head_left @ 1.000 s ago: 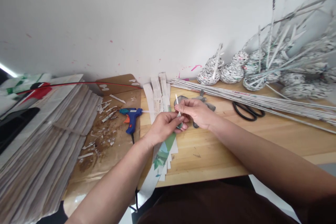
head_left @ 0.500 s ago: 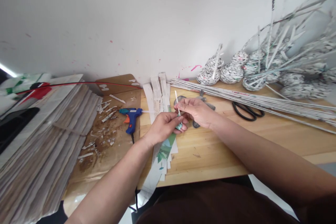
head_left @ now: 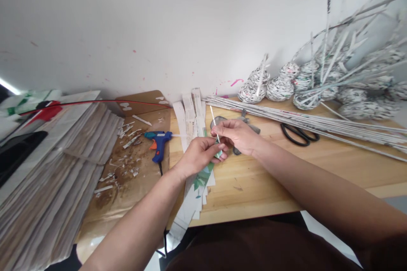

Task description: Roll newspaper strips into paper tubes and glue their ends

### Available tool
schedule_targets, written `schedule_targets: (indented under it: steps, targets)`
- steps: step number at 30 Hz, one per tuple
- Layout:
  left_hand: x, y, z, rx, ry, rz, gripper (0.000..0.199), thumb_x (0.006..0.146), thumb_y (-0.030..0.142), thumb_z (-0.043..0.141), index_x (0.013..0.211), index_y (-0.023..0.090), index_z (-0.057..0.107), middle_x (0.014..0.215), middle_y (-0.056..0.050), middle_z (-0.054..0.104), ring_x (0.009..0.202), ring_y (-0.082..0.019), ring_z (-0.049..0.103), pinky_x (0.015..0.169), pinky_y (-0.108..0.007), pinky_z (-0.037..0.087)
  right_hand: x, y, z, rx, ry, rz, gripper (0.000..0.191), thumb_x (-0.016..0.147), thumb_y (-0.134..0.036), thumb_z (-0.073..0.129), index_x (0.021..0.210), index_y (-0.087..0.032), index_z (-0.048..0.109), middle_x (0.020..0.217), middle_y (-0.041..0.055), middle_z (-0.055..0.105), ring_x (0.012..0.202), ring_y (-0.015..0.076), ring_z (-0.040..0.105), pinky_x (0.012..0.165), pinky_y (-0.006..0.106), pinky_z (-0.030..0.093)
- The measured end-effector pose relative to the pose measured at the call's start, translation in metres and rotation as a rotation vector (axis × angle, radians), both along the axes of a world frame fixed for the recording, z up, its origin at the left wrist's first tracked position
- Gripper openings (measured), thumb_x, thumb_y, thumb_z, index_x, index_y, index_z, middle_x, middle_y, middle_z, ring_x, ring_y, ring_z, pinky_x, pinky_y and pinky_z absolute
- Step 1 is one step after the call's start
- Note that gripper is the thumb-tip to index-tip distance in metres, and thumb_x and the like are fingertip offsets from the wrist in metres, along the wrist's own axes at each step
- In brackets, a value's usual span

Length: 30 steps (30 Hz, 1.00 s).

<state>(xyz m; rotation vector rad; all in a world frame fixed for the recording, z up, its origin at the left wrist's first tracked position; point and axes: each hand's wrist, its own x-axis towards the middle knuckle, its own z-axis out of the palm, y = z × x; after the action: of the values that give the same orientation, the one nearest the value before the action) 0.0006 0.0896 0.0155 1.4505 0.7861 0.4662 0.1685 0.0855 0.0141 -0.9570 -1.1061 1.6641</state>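
My left hand (head_left: 197, 154) is closed on a paper strip with green and white print (head_left: 202, 178), which trails down toward the table's front edge. Close against it, my right hand (head_left: 238, 135) pinches a thin white paper roll (head_left: 212, 113), whose narrow tip sticks up past the fingers. The lower end of the roll meets the strip between both hands. Under the left wrist lies a fan of newspaper strips (head_left: 190, 114). Behind my right hand is a grey object (head_left: 254, 128), mostly covered, its kind unclear.
A blue glue gun (head_left: 162, 144) lies left of the strips, beside paper scraps (head_left: 133, 139) on brown board. A tall newspaper stack (head_left: 73, 165) fills the left. Long paper tubes (head_left: 286, 114), black-handled scissors (head_left: 295, 134) and woven paper shapes (head_left: 254, 84) are on the right.
Both hands stay nearly in place, with small finger movements. The white roll's tip has shifted slightly left and up, and the printed strip has moved a little right.
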Motion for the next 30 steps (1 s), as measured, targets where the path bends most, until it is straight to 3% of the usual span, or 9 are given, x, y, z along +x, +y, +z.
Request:
schedule_targets:
  steps: [3, 8, 13, 19, 25, 30]
  targets:
    - [0.0, -0.001, 0.0, 0.011, 0.015, -0.009, 0.038, 0.083, 0.048, 0.062, 0.089, 0.01, 0.069, 0.08, -0.008, 0.069, 0.075, -0.015, 0.066, 0.069, -0.027, 0.056, -0.001, -0.001, 0.001, -0.006, -0.004, -0.063, 0.036, 0.072, -0.048, 0.076, 0.07, -0.02, 0.053, 0.044, -0.0049, 0.056, 0.033, 0.0112, 0.051, 0.032, 0.021, 0.041]
    - [-0.001, 0.0, 0.001, 0.011, 0.024, 0.012, 0.04, 0.083, 0.05, 0.062, 0.089, 0.011, 0.07, 0.08, -0.009, 0.07, 0.073, -0.016, 0.067, 0.067, -0.027, 0.056, 0.0, -0.004, 0.006, 0.008, 0.002, 0.103, 0.035, 0.073, -0.048, 0.075, 0.075, -0.02, 0.055, 0.048, -0.0032, 0.06, 0.042, 0.0158, 0.061, 0.043, 0.027, 0.052]
    - [-0.001, -0.002, 0.003, 0.024, 0.035, -0.002, 0.04, 0.084, 0.049, 0.061, 0.091, 0.011, 0.07, 0.082, -0.009, 0.071, 0.075, -0.017, 0.067, 0.07, -0.029, 0.057, -0.002, -0.002, 0.002, -0.032, -0.041, -0.016, 0.04, 0.068, -0.049, 0.078, 0.068, -0.021, 0.049, 0.045, -0.0047, 0.057, 0.036, 0.014, 0.055, 0.036, 0.024, 0.044]
    - [-0.002, -0.003, 0.003, 0.013, 0.077, -0.066, 0.036, 0.086, 0.046, 0.059, 0.086, 0.012, 0.07, 0.075, -0.007, 0.069, 0.07, -0.014, 0.066, 0.066, -0.026, 0.055, 0.007, 0.006, 0.009, 0.106, -0.076, -0.263, 0.032, 0.069, -0.045, 0.08, 0.072, -0.018, 0.063, 0.075, 0.0022, 0.066, 0.067, 0.0114, 0.06, 0.051, 0.019, 0.047]
    - [-0.002, -0.004, 0.002, -0.016, 0.091, -0.142, 0.034, 0.086, 0.044, 0.058, 0.086, 0.013, 0.071, 0.077, -0.007, 0.07, 0.071, -0.014, 0.065, 0.066, -0.025, 0.054, 0.011, 0.007, 0.013, 0.147, -0.035, -0.345, 0.028, 0.067, -0.039, 0.081, 0.065, -0.018, 0.063, 0.065, -0.0004, 0.063, 0.06, 0.0104, 0.056, 0.053, 0.022, 0.044]
    - [-0.003, -0.003, 0.0, -0.017, 0.078, -0.15, 0.033, 0.087, 0.043, 0.058, 0.086, 0.013, 0.071, 0.077, -0.007, 0.07, 0.069, -0.013, 0.065, 0.064, -0.024, 0.053, 0.013, 0.008, 0.012, 0.202, -0.033, -0.306, 0.025, 0.073, -0.042, 0.076, 0.078, -0.018, 0.074, 0.078, 0.0038, 0.068, 0.068, 0.013, 0.059, 0.056, 0.023, 0.045]
